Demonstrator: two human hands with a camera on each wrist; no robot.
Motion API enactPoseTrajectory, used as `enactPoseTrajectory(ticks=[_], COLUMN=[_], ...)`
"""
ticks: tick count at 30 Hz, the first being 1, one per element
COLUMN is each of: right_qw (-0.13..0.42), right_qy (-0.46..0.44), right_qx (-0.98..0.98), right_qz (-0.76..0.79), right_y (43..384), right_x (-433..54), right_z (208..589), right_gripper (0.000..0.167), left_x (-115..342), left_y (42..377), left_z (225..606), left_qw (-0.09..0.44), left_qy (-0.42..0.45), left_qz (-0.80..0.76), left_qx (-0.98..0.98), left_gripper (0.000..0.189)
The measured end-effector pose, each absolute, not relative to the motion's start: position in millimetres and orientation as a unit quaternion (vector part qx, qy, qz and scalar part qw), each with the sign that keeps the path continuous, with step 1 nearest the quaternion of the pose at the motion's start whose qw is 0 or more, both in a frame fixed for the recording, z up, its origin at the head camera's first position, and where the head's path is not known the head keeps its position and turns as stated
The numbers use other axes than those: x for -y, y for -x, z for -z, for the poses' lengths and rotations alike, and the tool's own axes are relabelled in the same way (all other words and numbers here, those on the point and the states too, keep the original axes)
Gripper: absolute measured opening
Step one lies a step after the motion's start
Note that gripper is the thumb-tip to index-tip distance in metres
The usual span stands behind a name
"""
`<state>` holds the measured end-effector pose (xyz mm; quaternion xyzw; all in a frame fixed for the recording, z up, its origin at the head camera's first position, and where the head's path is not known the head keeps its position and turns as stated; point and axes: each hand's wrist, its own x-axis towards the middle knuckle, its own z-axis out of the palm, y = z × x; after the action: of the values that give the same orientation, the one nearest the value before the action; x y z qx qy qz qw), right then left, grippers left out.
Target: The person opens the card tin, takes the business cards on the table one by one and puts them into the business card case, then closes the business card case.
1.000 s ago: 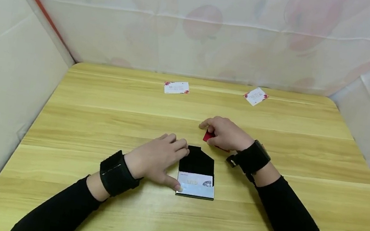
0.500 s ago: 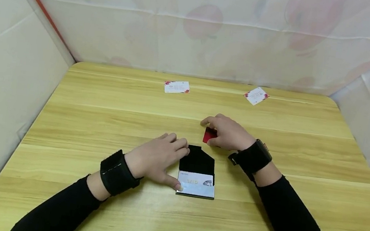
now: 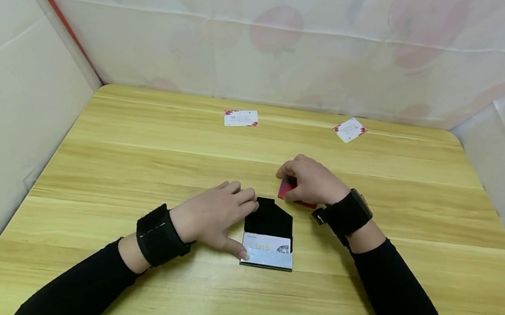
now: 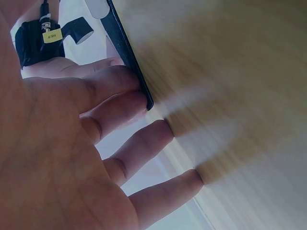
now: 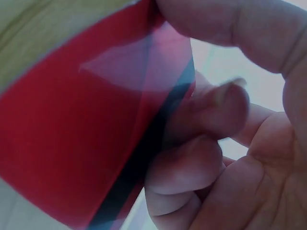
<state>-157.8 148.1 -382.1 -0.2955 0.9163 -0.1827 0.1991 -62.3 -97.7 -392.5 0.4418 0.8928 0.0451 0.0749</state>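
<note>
A black card case (image 3: 268,219) lies in front of me with its flap folded back, a white card (image 3: 267,245) with "VIP" lettering showing in its pocket. My left hand (image 3: 217,217) rests along its left side, thumb on the pocket's lower left corner. In the left wrist view, two fingertips meet the case's edge (image 4: 128,52) and two others touch the table. Behind the case, my right hand (image 3: 312,182) holds a red card (image 3: 285,187). The right wrist view shows this red card (image 5: 76,124) with a black stripe, pinched between thumb and fingers.
Two white cards with red flower corners, one left (image 3: 241,118) and one right (image 3: 350,130), lie near the back edge of the wooden table (image 3: 140,125). Pale fabric walls (image 3: 154,30) stand behind and at both sides.
My right hand has shifted slightly with the red card, whose tilt changes between frames. The left hand and the card case stay in place.
</note>
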Motion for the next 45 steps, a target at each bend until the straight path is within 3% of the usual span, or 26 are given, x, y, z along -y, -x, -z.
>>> enactPoseTrajectory(ticks=[4, 16, 20, 26, 35, 39, 45], right_qw=[0.181, 0.116, 0.081, 0.026, 0.026, 0.028, 0.026], right_qy=[0.286, 0.323, 0.333, 0.336, 0.321, 0.322, 0.33], right_qx=[-0.925, -0.918, -0.914, -0.911, -0.921, -0.92, -0.917], right_qz=[0.173, 0.198, 0.216, 0.235, 0.22, 0.22, 0.224], right_y=[155, 142, 139, 138, 139, 139, 139], right_x=[-149, -148, -146, -145, -146, -146, -148], right_z=[379, 364, 358, 351, 353, 353, 353], right_gripper=[0.03, 0.023, 0.01, 0.031, 0.062, 0.06, 0.038], left_x=[97, 95, 95, 95, 95, 94, 93], left_y=[63, 63, 63, 62, 61, 61, 61], left_z=[393, 391, 391, 391, 391, 391, 390], left_qw=[0.076, 0.078, 0.077, 0.084, 0.091, 0.089, 0.094], left_qy=[-0.442, -0.442, -0.442, -0.441, -0.441, -0.441, -0.437], left_qz=[-0.046, -0.047, -0.047, -0.043, -0.058, -0.058, -0.057], left_qx=[-0.893, -0.892, -0.892, -0.893, -0.891, -0.891, -0.892], left_gripper=[0.098, 0.098, 0.098, 0.099, 0.106, 0.106, 0.105])
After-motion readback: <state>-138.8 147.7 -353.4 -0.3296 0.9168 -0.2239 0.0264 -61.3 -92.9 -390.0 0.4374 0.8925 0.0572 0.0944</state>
